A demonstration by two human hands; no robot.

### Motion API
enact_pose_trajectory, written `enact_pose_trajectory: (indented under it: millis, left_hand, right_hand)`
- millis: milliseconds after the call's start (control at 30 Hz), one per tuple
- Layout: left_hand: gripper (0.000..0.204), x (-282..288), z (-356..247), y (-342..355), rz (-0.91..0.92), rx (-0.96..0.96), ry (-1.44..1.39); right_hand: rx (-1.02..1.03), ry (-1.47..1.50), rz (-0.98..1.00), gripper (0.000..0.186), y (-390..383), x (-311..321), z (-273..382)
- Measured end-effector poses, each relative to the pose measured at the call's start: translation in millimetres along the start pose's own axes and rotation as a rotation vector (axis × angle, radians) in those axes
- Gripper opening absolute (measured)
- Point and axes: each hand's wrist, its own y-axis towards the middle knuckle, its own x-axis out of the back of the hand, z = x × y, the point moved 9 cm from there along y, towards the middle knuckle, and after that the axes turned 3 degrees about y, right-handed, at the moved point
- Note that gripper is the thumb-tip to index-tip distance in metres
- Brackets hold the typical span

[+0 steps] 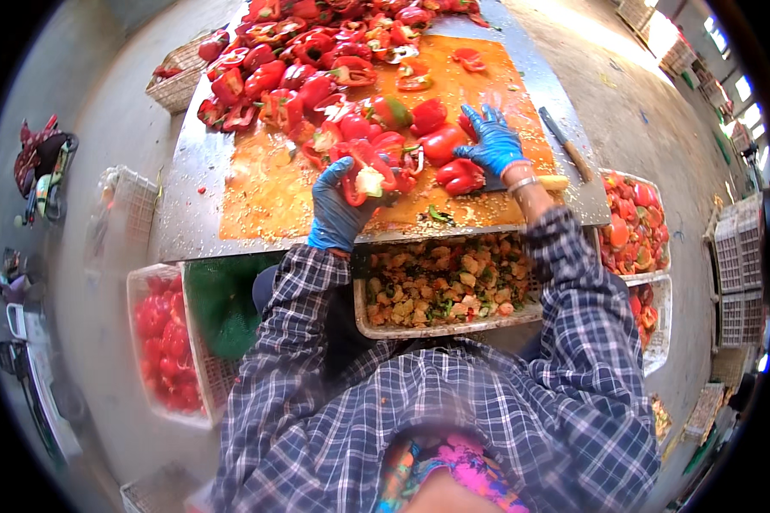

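Note:
My left hand (340, 208), in a blue glove, is closed on a cut red bell pepper (355, 184) whose pale core shows. It hovers at the near left part of the orange cutting board (269, 209). My right hand (493, 144), also gloved in blue, lies open with fingers spread over the board. Red pepper pieces (442, 145) are beside its fingers, perhaps touching them. Beneath my right wrist lies a knife, its blade (493, 183) partly hidden and its yellowish handle (553, 183) sticking out to the right. Pale seeds are scattered across the board.
A heap of cut red peppers (316, 51) covers the table's far left. Another knife (565, 144) rests at the metal table's (192, 214) right side. Below the near edge stands a crate of cores and trimmings (445, 282). Crates of red peppers stand left (164, 342) and right (633, 222).

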Motion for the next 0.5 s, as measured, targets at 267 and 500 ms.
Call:
enact_pose_trajectory:
  millis: [267,500]
  left_hand:
    - [0.027,-11,-9,-19,0.197,-0.294,0.554]
    - [0.063,-37,51,-53,0.11,0.541,-0.321]
  right_hand:
    - [0.467,0.776,0.042,0.065,-67,133,157]
    - [0.299,0.876,0.195,0.033,-88,80,152]
